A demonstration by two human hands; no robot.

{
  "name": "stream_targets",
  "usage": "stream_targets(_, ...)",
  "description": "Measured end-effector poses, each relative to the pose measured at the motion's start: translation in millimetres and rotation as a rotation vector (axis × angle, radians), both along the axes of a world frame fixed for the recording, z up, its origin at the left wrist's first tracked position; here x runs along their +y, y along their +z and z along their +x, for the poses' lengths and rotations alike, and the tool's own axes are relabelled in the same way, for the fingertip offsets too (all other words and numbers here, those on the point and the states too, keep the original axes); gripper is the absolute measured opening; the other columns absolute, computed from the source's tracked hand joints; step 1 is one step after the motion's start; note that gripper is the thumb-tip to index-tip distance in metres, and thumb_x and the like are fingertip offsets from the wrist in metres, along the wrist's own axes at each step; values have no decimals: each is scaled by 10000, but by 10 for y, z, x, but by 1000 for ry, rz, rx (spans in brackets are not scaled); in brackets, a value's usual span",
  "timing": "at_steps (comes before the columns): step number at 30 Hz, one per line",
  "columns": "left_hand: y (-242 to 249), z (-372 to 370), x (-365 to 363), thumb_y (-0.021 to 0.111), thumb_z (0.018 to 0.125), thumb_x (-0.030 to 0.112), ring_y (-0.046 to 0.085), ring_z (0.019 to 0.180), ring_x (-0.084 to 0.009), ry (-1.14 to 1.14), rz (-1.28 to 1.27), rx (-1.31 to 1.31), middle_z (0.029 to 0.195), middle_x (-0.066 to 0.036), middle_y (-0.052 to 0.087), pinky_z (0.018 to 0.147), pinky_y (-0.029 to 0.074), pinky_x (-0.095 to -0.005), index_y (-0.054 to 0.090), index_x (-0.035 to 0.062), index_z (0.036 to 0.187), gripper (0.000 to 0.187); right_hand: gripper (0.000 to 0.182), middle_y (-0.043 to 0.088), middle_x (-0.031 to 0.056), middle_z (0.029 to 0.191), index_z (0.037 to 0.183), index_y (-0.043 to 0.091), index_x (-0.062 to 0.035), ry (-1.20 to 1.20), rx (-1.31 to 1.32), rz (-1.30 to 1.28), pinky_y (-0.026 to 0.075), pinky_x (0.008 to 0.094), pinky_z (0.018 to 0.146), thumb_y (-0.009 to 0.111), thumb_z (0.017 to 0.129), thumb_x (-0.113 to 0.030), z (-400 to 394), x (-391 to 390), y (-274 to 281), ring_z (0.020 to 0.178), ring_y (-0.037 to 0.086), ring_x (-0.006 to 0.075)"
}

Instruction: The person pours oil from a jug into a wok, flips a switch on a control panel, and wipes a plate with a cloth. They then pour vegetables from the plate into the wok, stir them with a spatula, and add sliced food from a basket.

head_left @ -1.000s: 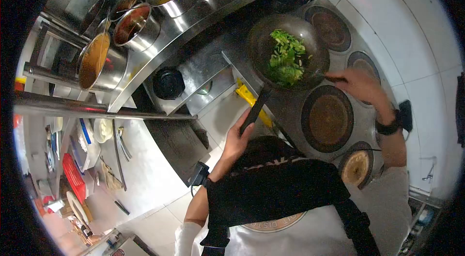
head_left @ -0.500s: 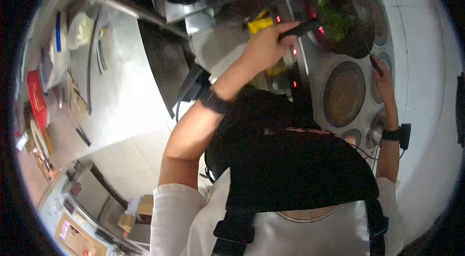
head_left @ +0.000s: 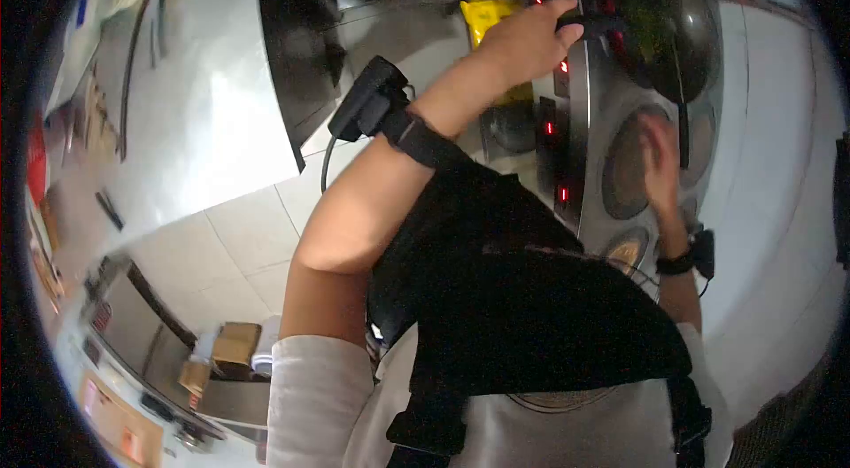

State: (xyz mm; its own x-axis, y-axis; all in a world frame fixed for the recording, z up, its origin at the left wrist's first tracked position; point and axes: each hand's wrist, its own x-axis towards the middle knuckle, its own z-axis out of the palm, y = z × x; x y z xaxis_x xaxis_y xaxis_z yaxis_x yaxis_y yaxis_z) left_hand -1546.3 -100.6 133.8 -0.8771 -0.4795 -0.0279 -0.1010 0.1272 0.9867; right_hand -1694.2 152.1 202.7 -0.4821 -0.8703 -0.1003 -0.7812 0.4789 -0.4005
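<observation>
My left hand is shut on the black handle of a dark wok that is lifted over the steel cooktop at the upper right. Green vegetables lie inside the wok, blurred. My right hand is raised beside the wok and grips a thin dark utensil that reaches up toward the wok's rim. Both wrists wear black bands, and the left one carries a small black device.
Round burner wells sit in the cooktop, with red indicator lights along its front edge. A yellow object lies left of the wok handle. A steel counter with utensils runs along the left, above a tiled floor with cardboard boxes.
The view has swung further down and to the left. My left hand has kept its grip on the wok handle while the wok tilted, and my right hand rose closer to the wok.
</observation>
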Motion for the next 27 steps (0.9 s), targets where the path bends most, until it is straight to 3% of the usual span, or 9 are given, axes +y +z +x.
stream_targets(4,449,653,219,454,857,249,512,936,-401,456,-53,-155,973,-244,546,815,413,-448,480,-23,1090,360,144,550,139,910,912,573,-35,167,-208,-160,400,382,834,529,778,-4,833,-166,-223,876,520,325)
stream_targets(5,404,845,347,444,857,222,523,923,-391,542,-62,-118,981,-238,545,793,421,-446,482,-4,1101,334,137,537,143,896,892,569,-32,245,-78,-135,414,384,802,534,765,8,1012,-111,-394,852,521,333)
stream_targets(6,161,1010,500,439,856,208,533,900,-383,549,-41,-72,962,-236,551,781,427,-439,498,10,1088,311,144,523,145,906,885,564,-34,265,-326,-37,424,379,766,544,750,11,1249,-228,-280,838,520,337)
stream_targets(7,166,1297,586,484,840,182,529,940,-365,456,62,-150,994,-208,552,813,431,-389,486,13,1121,328,114,504,107,829,855,593,-21,292,-410,-77,415,300,699,519,775,12,1439,-240,-397,775,518,233)
stream_targets(9,211,1906,785,466,888,194,559,949,-255,465,202,-199,1046,-173,567,835,431,-324,492,16,1148,316,161,484,75,807,884,599,-21,417,-554,-64,399,251,594,567,739,40,1824,-382,-395,675,499,156)
stream_targets(13,-41,3122,1222,432,919,169,559,901,-153,628,586,-96,1021,-62,587,811,440,-292,482,13,1159,290,225,457,45,810,919,587,-8,492,-774,74,393,212,591,541,730,106,2400,-692,-277,672,481,104)
stream_targets(16,123,4005,1310,391,928,227,548,886,-119,794,658,-106,1011,-22,588,750,423,-250,465,74,1192,314,208,468,70,854,976,582,-29,566,-834,-38,420,253,600,539,776,10,2941,-1036,-287,694,499,138)
stream_targets(22,130,5593,1302,401,908,250,545,897,-113,1041,613,49,994,-19,600,748,422,-287,491,124,1181,314,155,476,60,858,947,573,-6,772,-821,-177,422,232,585,514,804,5,4743,-2045,46,675,503,114)
stream_targets(27,291,6932,1330,415,904,250,518,873,-83,1230,618,88,986,16,582,731,399,-239,489,102,1163,308,249,516,29,924,1093,497,-49,933,-873,-359,432,214,586,500,850,-106,6158,-3480,450,712,536,107)
